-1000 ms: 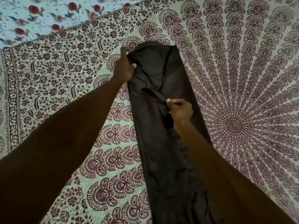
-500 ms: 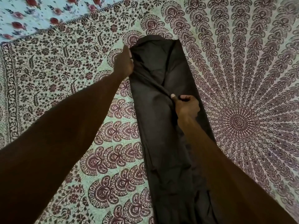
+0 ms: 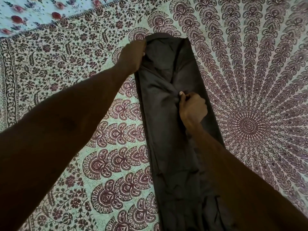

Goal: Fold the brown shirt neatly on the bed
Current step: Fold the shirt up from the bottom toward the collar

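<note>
BEDROOM: On a bed spread with a printed mandala cover (image 3: 83, 84), the brown shirt (image 3: 166, 134) lies folded lengthwise into a long, narrow strip. It runs from 12 o'clock near the top centre of the view down to 6 o'clock, where it passes out of the bottom edge.

Our left hand (image 3: 133, 55) reaches in from 8 o'clock and clasps the strip's far left corner, at roughly 11 o'clock from the middle of the shirt. The thumb lies against the fabric, and the other fingers are mostly hidden from us behind the back of the hand. Our right hand (image 3: 193, 109) comes in from 5 o'clock and sits on the middle of the strip in a tight fist. Its thumb and forefinger pinch a raised ridge of the cloth.

Creases run diagonally between the two hands, from the held corner toward the pinch. The far end of the strip is rounded on its left and squared off on its right, and a darker lengthwise fold line rises at 12 o'clock from the pinch. The near end, toward 6 o'clock, is rumpled and partly hidden under our right forearm.

The cover's round medallion centres at 3 o'clock of the right hand, off the shirt's right edge. At 11 o'clock in the view, beyond the cover's bordered hem, we see a pale sheet (image 3: 25, 19) printed with red flowers.
</note>
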